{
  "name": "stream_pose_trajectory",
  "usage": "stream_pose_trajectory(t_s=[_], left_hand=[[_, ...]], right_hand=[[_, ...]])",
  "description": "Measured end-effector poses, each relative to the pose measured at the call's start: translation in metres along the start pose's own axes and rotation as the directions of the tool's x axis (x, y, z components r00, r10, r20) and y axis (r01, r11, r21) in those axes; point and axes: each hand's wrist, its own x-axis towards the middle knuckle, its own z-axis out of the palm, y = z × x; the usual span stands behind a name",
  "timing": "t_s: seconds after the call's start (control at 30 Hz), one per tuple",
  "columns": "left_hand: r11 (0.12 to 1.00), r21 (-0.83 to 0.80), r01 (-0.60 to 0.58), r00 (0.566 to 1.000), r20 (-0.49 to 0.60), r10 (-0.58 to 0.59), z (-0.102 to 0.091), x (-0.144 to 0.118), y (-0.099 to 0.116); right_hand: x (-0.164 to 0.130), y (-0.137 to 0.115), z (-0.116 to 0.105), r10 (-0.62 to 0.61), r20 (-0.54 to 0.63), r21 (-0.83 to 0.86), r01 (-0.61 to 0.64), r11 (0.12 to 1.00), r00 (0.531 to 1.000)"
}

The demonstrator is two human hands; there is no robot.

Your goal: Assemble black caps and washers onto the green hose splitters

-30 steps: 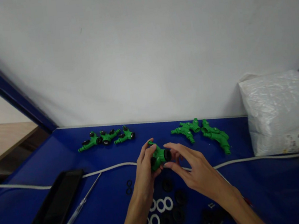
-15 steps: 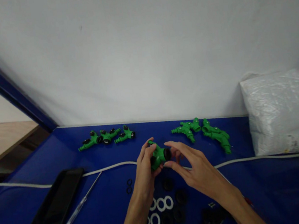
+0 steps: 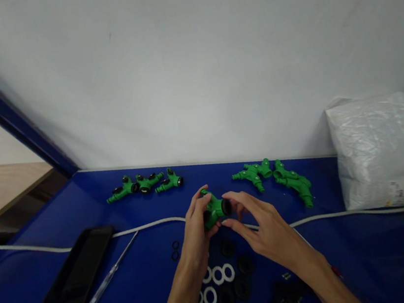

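1. Green plastic fitting (image 3: 215, 208), branched and knobbly, with a round black end facing right; I see it held above the blue table (image 3: 349, 251), near the middle.
2. Left hand (image 3: 194, 232): fingers and thumb clamped around the fitting's body.
3. Right hand (image 3: 264, 230): fingertips (image 3: 230, 198) pinched together at the fitting's black end; whether they grip a separate part I cannot tell.
4. White rings (image 3: 218, 274), flat and round, lying below the hands beside black caps (image 3: 245, 265) and small black o-rings (image 3: 175, 250).
5. Three green fittings with black ends (image 3: 143, 185), in a row at far left.
6. Bare green fittings (image 3: 276, 179), heaped at far right.
7. White cord (image 3: 145, 227), thin, running across the table.
8. Black tablet (image 3: 67, 288), glossy and flat, with a slim metal tool (image 3: 107, 280) alongside.
9. Crinkled white plastic bag (image 3: 380, 150), bulky, against the wall.
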Motion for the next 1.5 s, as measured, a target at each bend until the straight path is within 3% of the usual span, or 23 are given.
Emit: stream_pose_trajectory(t_s=[0.1,0.33,0.53,0.77,0.9,1.0,1.3,1.5], left_hand=[[1.0,0.004,-0.004,1.0,-0.005,0.004,0.0,-0.0003,-0.0003],[0.998,0.057,-0.008,1.0,0.021,0.006,-0.0018,0.0014,-0.0027],[0.999,0.041,0.001,1.0,0.005,-0.001,-0.0021,0.0023,-0.0025],[0.996,0.091,-0.005,1.0,0.007,0.005,-0.0016,0.0028,-0.0037],[1.0,0.015,-0.001,1.0,0.018,0.0,-0.0014,0.0021,-0.0026],[0.999,-0.046,0.011,1.0,0.02,-0.01,-0.001,0.0016,-0.002],[0.999,0.049,0.013,1.0,0.02,-0.014,-0.0022,0.0018,-0.0045],[0.999,-0.044,0.015,0.998,0.059,-0.012,-0.0032,0.0022,-0.0047]], right_hand=[[0.0003,-0.0013,0.0003,-0.038,0.041,0.033,0.036,0.999,0.998],[0.0019,0.0009,0.0018,0.141,0.029,0.013,-0.141,0.99,0.99],[0.0016,0.0001,-0.0004,-0.02,0.028,0.028,0.019,0.999,0.999],[0.002,0.0022,0.0018,0.128,0.008,0.016,-0.129,0.992,0.992],[0.0006,0.0016,-0.0006,0.041,-0.028,-0.005,-0.041,0.999,0.999],[-0.0001,0.0001,-0.0012,-0.047,0.025,0.033,0.047,0.998,0.999],[0.0015,0.0014,0.0022,0.113,-0.012,0.004,-0.113,0.994,0.993],[-0.0003,-0.0013,-0.0018,-0.036,0.003,-0.008,0.036,0.999,0.999]])
